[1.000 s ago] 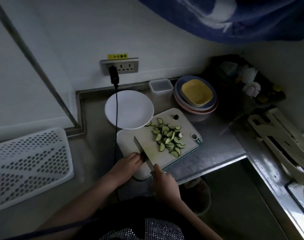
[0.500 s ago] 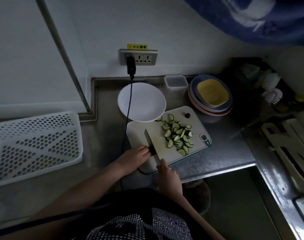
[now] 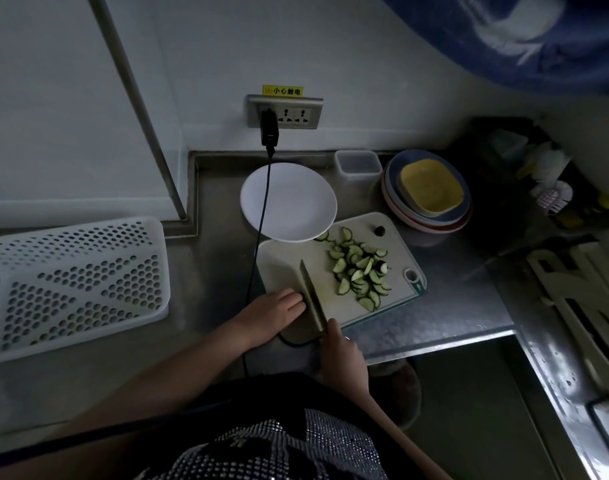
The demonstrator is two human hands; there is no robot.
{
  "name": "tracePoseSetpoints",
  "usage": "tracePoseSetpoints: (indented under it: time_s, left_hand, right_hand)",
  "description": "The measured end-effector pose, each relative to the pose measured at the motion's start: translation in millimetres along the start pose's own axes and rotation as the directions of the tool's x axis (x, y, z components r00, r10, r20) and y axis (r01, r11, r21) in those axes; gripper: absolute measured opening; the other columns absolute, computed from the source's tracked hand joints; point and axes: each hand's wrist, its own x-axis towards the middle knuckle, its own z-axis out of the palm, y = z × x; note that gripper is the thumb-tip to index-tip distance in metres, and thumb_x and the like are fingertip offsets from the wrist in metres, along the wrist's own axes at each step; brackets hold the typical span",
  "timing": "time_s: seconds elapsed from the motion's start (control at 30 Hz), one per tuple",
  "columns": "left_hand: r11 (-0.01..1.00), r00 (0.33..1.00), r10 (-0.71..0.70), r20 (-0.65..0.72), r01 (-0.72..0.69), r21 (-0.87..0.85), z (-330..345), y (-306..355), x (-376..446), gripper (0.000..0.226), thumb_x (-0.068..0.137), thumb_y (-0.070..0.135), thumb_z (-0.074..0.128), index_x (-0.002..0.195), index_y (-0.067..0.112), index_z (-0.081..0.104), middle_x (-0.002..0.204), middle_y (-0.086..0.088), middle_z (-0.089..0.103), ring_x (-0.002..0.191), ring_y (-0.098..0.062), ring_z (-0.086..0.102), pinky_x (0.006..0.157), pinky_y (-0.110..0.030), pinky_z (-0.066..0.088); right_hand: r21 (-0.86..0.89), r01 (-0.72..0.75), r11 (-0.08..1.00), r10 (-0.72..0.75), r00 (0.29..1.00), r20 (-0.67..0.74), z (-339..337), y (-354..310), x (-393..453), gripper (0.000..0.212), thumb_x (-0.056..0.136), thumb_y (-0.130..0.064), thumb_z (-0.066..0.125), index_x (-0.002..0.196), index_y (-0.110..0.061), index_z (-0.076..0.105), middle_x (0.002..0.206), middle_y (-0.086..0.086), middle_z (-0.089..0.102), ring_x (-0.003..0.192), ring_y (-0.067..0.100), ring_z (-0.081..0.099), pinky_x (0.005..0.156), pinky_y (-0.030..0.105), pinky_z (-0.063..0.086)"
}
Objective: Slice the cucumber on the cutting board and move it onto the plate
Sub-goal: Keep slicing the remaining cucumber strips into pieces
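Right hand grips knife — blade lengthwise, tip pointing away.

We see the cucumber slices, green half-moons with dark skin, lying in a loose pile on the right half of the pale cutting board. The white round plate has nothing on it and stands just behind the board, its near rim overlapping the board's far edge.

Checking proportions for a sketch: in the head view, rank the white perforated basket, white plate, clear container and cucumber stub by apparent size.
1. White perforated basket, though it lies nearer the camera
2. White plate
3. Clear container
4. Cucumber stub
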Motion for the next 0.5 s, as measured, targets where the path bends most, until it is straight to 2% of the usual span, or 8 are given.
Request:
tracePoseSetpoints:
  time_s: [0.13, 0.3, 0.5]
  left_hand:
    - [1.000, 1.000, -0.007, -0.004, 0.007, 0.012, 4.5, -2.9, -2.6, 0.030, 0.084, 0.014, 0.041, 0.098, 0.005, 0.067, 0.098, -0.010, 0.061, 0.091, -0.022, 0.046, 0.063, -0.032, 0.055]
    - [1.000, 0.999, -0.023, -0.025, 0.023, -0.006, -0.6, -2.0, -3.2, 0.026, 0.082, 0.016, 0.043, 0.087, 0.008, 0.066, 0.085, -0.008, 0.060, 0.087, -0.020, 0.046, 0.058, -0.029, 0.052]
    - [0.999, 0.999, -0.039, 0.000, 0.039, -0.012, 0.2, -2.9, -5.1, 0.025, 0.082, 0.017, 0.043, 0.089, 0.008, 0.066, 0.086, -0.008, 0.060, 0.087, -0.021, 0.052, 0.058, -0.030, 0.052]
  right_hand:
    - [0.139, 0.017, 0.990, -0.002, 0.994, -0.106, -5.6, 4.7, -5.4, 0.016, 0.100, -0.022, 0.037, 0.109, -0.010, 0.042, 0.094, 0.023, 0.065, 0.090, 0.042, 0.060, 0.059, 0.034, 0.029]
    - [0.108, 0.050, 0.993, -0.047, 0.999, -0.026, -1.1, -3.3, -3.6, 0.020, 0.101, -0.028, 0.035, 0.109, -0.011, 0.041, 0.100, 0.024, 0.064, 0.094, 0.043, 0.058, 0.061, 0.037, 0.030]
    - [0.095, 0.047, 0.994, -0.046, 0.999, -0.014, -1.9, -7.7, -3.1, 0.020, 0.102, -0.027, 0.035, 0.112, -0.011, 0.041, 0.103, 0.024, 0.064, 0.096, 0.041, 0.059, 0.062, 0.035, 0.030]
